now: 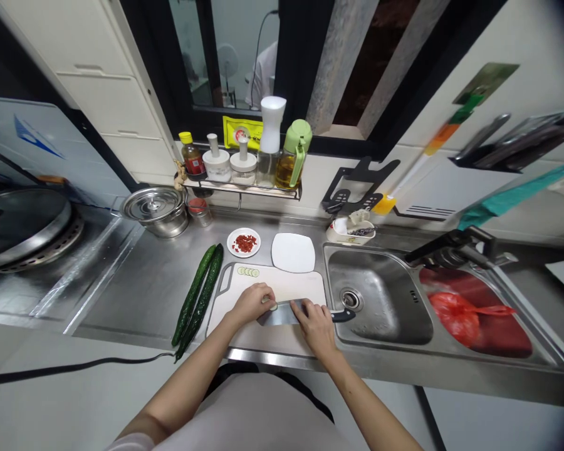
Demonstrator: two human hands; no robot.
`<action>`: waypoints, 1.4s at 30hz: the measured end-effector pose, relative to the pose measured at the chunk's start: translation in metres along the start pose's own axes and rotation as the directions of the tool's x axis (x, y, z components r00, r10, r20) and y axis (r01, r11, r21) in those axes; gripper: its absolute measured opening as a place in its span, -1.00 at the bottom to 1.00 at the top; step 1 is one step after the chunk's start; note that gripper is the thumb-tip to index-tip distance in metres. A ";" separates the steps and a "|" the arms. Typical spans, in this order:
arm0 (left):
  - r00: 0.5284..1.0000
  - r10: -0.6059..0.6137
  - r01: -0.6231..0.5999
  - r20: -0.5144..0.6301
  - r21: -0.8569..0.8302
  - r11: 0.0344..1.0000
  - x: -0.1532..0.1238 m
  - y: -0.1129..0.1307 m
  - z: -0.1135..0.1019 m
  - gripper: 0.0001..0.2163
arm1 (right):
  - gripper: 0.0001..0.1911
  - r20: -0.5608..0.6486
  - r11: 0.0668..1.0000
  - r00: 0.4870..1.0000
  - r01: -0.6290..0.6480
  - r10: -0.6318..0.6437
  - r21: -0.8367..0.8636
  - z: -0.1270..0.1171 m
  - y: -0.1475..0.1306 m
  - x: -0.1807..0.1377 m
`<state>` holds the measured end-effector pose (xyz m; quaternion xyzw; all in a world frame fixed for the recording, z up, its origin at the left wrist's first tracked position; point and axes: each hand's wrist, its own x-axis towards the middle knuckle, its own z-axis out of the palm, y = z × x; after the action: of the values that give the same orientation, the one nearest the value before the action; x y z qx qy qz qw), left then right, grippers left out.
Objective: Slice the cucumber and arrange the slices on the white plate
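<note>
My right hand (318, 324) grips a kitchen knife (282, 314) with its black handle pointing right. The wide blade is held flat over the white cutting board (282, 279). At the blade's left end, my left hand (254, 302) has thumb and fingertips pinched on a small pale green cucumber slice (273, 307). A short row of several overlapping cucumber slices (248, 271) lies near the board's upper left. To the left of the board, two whole dark green cucumbers (198, 304) lie side by side on the steel counter.
Behind the board are a small plate of red pieces (244, 242) and a white square plate (293, 252). The sink (380, 300) is at right, with a red plastic bag (458, 318) in its second basin. A lidded pot (155, 210) and a wok (23, 222) stand left.
</note>
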<state>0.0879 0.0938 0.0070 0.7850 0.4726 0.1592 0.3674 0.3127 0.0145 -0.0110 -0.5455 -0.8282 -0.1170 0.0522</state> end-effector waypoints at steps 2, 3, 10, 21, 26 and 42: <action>0.999 -0.019 0.017 -0.035 -0.037 0.999 0.005 -0.009 0.002 -0.90 | -0.54 0.005 1.000 1.000 -0.010 0.010 0.000 0.002 0.001 -0.001; 0.997 -0.035 0.031 -0.066 -0.051 0.998 0.009 -0.015 0.003 -0.89 | -0.54 0.004 1.000 1.000 -0.015 0.015 0.003 0.002 0.002 -0.002; 0.952 -0.168 0.171 -0.254 -0.010 0.985 0.034 -0.061 0.013 -0.90 | -0.52 0.004 0.998 0.999 -0.054 0.054 0.036 0.008 0.008 -0.007; 0.929 -0.247 0.292 -0.275 0.136 0.947 0.067 -0.086 0.009 -0.88 | -0.56 0.035 0.992 0.995 -0.098 0.096 0.082 0.015 0.006 -0.016; 0.927 -0.260 0.307 -0.269 0.151 0.940 0.070 -0.091 0.010 -0.89 | -0.59 0.110 0.981 0.985 -0.144 0.130 0.128 0.016 0.001 -0.021; 0.924 -0.256 0.315 -0.285 0.186 0.931 0.069 -0.088 0.010 -0.89 | -0.68 0.174 0.971 0.970 -0.193 0.167 0.143 0.019 -0.001 -0.018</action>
<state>0.0735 0.1739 -0.0702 0.7169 0.6412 0.1483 0.2301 0.3200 0.0031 -0.0337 -0.6204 -0.7833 -0.0012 0.0390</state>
